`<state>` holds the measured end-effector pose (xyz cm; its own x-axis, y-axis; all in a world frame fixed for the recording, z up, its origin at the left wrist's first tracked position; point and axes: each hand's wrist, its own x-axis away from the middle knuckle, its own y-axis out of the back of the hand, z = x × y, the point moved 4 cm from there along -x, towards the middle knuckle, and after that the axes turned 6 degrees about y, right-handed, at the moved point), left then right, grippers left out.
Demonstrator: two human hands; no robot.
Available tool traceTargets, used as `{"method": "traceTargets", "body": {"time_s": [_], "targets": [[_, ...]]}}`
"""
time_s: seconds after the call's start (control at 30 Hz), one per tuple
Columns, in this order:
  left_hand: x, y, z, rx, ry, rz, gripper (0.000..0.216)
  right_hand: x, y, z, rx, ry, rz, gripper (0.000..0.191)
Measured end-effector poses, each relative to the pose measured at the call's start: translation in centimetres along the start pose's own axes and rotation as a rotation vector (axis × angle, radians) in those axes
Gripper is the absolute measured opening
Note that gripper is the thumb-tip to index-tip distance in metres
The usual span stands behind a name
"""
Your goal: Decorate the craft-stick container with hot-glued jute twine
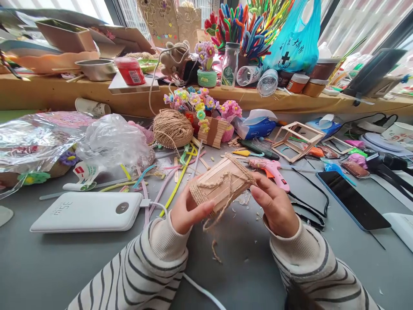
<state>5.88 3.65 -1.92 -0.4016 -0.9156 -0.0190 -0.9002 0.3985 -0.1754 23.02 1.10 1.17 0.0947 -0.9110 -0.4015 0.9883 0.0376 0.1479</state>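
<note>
Between my two hands, a small craft-stick container (pixel 222 183) is held tilted above the grey table. Jute twine is wound round both of its ends, and a loose twine strand (pixel 226 206) lies across the sticks and dangles below. My left hand (pixel 192 204) grips the left end, with the thumb along the lower side. At the right end, the fingers of my right hand (pixel 272 200) are closed on the twine-wrapped edge. A pink glue gun (pixel 274 172) lies just behind my right hand. A short twine scrap (pixel 216 252) shows beneath the container.
A white power bank (pixel 87 213) with a cable lies left, a dark phone (pixel 353 200) right. Behind are a twine ball (pixel 173 128), a stick frame (pixel 298 140) and scattered pipe cleaners (pixel 179 185). A crowded shelf (pixel 129 98) runs along the back.
</note>
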Motion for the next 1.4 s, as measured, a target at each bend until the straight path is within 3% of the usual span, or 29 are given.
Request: {"method": "traceTargets", "body": {"time_s": [0.17, 0.33, 0.53, 0.77, 1.03, 1.2, 1.4], "targets": [[-0.5, -0.7, 0.2, 0.086, 0.084, 0.145, 0.063, 0.0, 0.0, -0.1, 0.008, -0.104, 0.085, 0.022], [-0.5, -0.7, 0.8, 0.11, 0.119, 0.151, 0.064, 0.0, -0.3, 0.4, -0.048, -0.132, 0.129, 0.024], [0.1, -0.1, 1.1, -0.021, 0.132, 0.118, 0.072, 0.1, -0.5, -0.1, -0.047, -0.213, 0.061, 0.02], [0.4, 0.0, 1.3, 0.042, 0.176, 0.141, 0.083, 0.2, -0.3, -0.5, -0.06, -0.252, 0.02, 0.024], [0.6, 0.2, 1.7, 0.071, 0.207, 0.032, 0.075, 0.3, -0.7, -0.6, -0.074, -0.287, -0.03, 0.032], [1.0, -0.4, 1.2, 0.191, 0.214, -0.126, 0.074, 0.4, -0.9, -0.8, -0.061, -0.315, -0.042, 0.033], [1.0, -0.5, 1.1, 0.22, 0.229, -0.146, 0.074, 0.5, -0.9, -0.5, -0.066, -0.305, -0.046, 0.034]]}}
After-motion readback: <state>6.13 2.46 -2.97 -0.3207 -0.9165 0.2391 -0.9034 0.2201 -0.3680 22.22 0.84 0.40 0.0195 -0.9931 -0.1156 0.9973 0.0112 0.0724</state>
